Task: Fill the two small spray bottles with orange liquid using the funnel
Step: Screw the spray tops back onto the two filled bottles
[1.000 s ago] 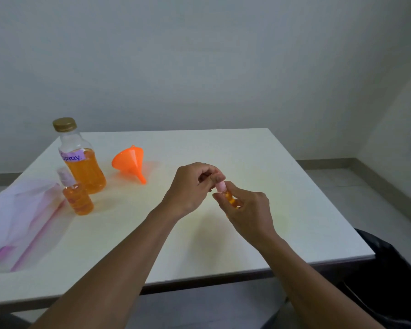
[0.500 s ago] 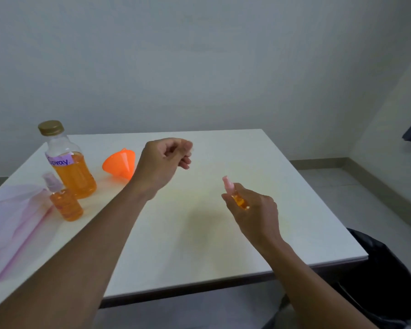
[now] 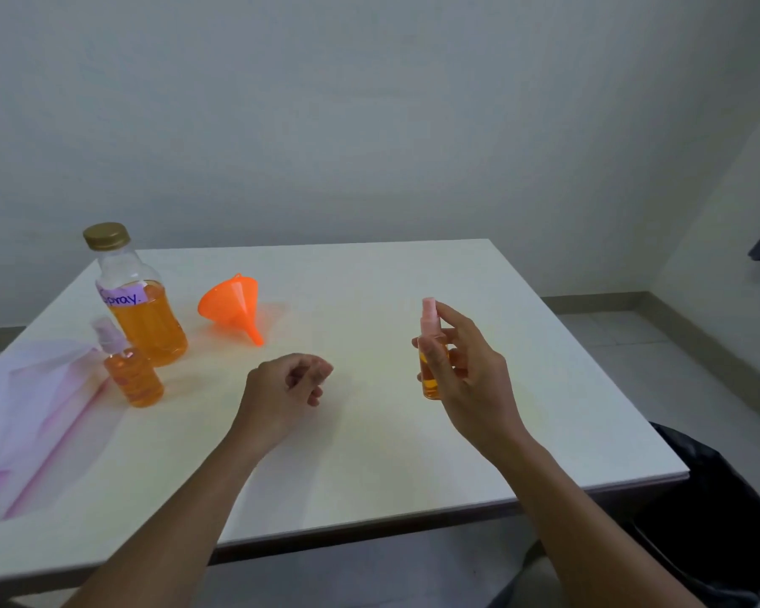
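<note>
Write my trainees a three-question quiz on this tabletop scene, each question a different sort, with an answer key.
1. True or false: the orange funnel lies on its side on the table.
2. Which holds the lifted spray bottle? A) left hand B) right hand C) neither
3. Fill in: the label on the gold-capped bottle reads ____.
Key: 1 true; 2 B; 3 Spray.

A white table (image 3: pixel 369 432) stands close before a plain pale wall (image 3: pixel 369 125), and a clear plastic bag (image 3: pixel 31 410) with a pink zip strip lies flat on its left part. Below the table's near right corner sits a black bag (image 3: pixel 715 520), with grey tiled floor (image 3: pixel 632 335) beyond it
</note>
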{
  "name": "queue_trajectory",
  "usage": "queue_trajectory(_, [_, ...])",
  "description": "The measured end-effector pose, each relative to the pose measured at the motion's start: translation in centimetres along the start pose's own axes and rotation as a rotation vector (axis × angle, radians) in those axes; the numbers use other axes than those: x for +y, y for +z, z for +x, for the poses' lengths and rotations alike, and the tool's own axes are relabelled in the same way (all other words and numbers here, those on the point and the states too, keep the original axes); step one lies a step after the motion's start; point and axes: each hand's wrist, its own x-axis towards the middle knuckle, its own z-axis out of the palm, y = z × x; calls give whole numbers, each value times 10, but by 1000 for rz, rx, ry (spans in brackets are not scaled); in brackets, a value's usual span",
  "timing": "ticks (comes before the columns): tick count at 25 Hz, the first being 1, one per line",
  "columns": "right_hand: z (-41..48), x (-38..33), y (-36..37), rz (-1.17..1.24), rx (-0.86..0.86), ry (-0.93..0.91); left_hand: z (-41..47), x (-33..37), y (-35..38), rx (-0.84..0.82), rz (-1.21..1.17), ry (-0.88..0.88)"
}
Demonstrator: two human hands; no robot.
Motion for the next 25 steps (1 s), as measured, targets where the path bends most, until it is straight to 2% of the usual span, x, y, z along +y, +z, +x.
queue_trajectory(7, [-3,-11,-1,22,60,-35,-12,-15,1,56,-66,12])
queue_trajectory(14, [-1,-3,3,-102,187,-90,-14,-15,2,53,-101,14])
queue_trajectory(19, [6,-1,-6,-44,66,61,-15,-15,2,35,-79,39])
queue_trajectory(25, [8,10,-18,-219,-148,-56,-16,-15,2,22,-47,63])
